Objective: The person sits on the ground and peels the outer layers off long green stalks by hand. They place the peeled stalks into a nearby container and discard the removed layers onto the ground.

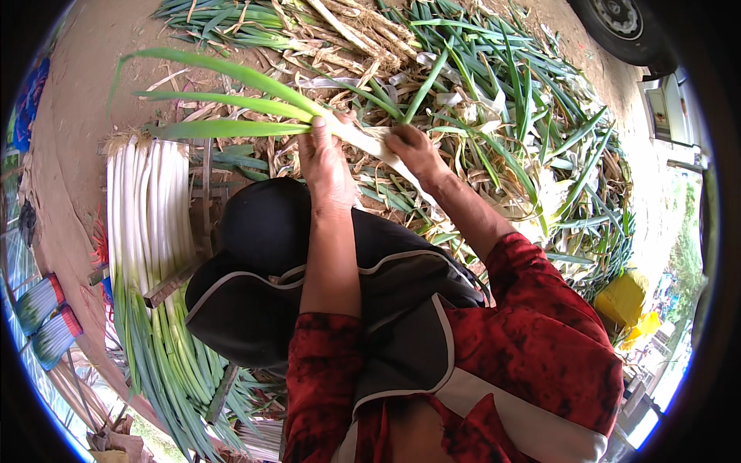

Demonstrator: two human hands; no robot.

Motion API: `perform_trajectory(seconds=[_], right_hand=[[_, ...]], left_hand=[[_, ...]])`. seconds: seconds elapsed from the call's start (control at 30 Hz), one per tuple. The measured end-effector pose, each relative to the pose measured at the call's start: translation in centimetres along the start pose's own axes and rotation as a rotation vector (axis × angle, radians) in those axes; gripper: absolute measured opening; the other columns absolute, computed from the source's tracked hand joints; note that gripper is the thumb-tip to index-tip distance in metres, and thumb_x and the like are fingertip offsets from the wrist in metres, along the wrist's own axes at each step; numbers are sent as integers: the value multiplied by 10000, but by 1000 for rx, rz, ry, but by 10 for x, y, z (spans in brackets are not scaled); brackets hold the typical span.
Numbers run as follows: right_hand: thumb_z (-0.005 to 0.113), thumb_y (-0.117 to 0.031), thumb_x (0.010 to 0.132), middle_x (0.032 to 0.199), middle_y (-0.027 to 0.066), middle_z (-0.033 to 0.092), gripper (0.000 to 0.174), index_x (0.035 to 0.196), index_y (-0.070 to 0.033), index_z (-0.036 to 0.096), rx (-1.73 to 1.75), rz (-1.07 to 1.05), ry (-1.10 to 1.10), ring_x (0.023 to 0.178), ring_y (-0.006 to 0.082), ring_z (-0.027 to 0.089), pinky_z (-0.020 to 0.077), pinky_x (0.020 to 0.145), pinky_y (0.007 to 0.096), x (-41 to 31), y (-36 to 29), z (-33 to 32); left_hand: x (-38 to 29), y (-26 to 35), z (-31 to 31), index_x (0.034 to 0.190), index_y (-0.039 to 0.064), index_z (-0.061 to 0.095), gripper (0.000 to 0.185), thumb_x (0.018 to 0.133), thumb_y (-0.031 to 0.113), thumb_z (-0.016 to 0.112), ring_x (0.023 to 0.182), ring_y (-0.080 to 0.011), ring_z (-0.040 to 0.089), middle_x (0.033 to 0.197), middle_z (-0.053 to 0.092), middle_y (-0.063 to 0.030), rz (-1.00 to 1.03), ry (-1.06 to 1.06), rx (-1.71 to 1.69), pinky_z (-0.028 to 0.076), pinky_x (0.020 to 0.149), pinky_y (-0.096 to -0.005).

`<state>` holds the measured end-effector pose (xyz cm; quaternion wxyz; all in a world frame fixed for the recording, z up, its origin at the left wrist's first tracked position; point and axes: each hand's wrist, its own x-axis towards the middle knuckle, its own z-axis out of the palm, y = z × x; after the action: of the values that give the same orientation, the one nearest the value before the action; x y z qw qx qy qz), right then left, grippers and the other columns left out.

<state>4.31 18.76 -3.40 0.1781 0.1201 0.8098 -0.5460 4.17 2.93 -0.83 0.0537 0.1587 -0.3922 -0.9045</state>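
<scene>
A long green onion (362, 140) lies slantwise across the space before me, its green leaves to the left and its white shaft to the lower right. My left hand (327, 168) grips it where leaves and shaft meet, thumb on top. Fingers curled, my right hand (419, 155) closes at the upper side of the white shaft; a pale, papery strip shows beside its knuckles. Exactly what those fingers pinch is hidden. To my left, a stack of clean white-shafted green onions (149, 202) rests on a metal rack (173, 282), roots at the far end.
Stripped leaves and dry skins (521, 133) heap up ahead and to the right. Unpeeled green onions with brown roots (359, 35) lie at the far side. Tied bundles (55, 335) stand at far left. A vehicle wheel (619, 23) and a yellow container (621, 299) are at right.
</scene>
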Motion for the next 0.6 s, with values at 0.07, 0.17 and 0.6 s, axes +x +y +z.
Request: perform_trajectory(seconds=[0.07, 0.17, 0.6], right_hand=[[566, -237, 887, 745, 25, 539, 229, 920, -14, 606, -63, 194, 68, 668, 117, 457, 383, 607, 291, 0, 70, -21], [570, -278, 887, 786, 92, 646, 295, 1016, -19, 628, -404, 487, 245, 676, 176, 581, 458, 619, 358, -29, 147, -87], [661, -353, 852, 1052, 135, 644, 445, 1166, -55, 559, -127, -275, -320, 956, 227, 623, 490, 864, 350, -16, -59, -9]], left_hand=[[1, 8, 4, 1137, 48, 463, 297, 980, 300, 451, 1006, -262, 558, 939, 572, -92, 7, 22, -58, 403, 964, -412], [7, 18, 1, 1043, 89, 498, 250, 967, 326, 474, 901, -194, 502, 871, 512, -44, 64, 110, -223, 391, 962, -386], [5, 6, -7, 1112, 72, 480, 229, 887, 110, 502, 1005, -249, 559, 935, 587, -101, -81, -119, -186, 415, 949, -425]])
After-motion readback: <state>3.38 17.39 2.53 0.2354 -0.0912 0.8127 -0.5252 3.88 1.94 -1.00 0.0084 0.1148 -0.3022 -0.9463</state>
